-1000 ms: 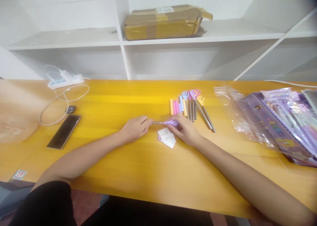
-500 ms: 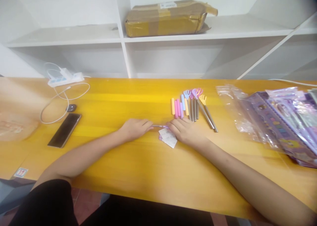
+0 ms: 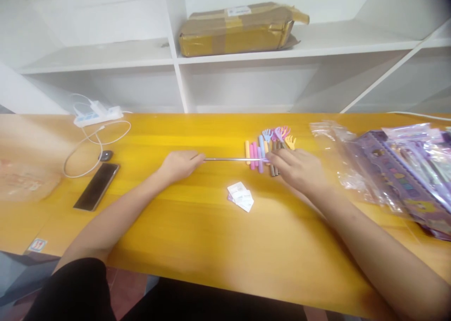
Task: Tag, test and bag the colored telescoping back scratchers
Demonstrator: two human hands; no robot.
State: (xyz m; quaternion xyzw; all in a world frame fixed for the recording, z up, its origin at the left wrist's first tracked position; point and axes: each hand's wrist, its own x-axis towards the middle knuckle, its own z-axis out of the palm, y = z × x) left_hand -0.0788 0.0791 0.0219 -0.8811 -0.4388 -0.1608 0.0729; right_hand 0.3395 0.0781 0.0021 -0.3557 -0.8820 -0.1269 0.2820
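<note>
A thin metal telescopic back scratcher [image 3: 230,159] stretches level between both hands, drawn out long. My left hand [image 3: 181,165] is closed on its left end. Its purple right end is gripped by my right hand [image 3: 294,168], whose fingers hide most of that part. Just behind the rod lie several short coloured sleeves [image 3: 253,153] in yellow, pink, blue and purple. Beside them, partly covered by my right hand, are more back scratchers [image 3: 278,134] with claw-shaped heads. Small white cards [image 3: 241,197] lie on the table below the rod.
At left are a phone [image 3: 96,187], a dark mouse [image 3: 105,156] and a power strip [image 3: 97,116] with white cables. Clear plastic bags [image 3: 338,142] and purple packaging [image 3: 394,171] cover the right side. A taped cardboard box [image 3: 236,30] sits on the shelf behind.
My hands have moved apart and farther from me, and the back scratcher between them shows much longer. The cards, partly covered by my right hand before, now lie uncovered.
</note>
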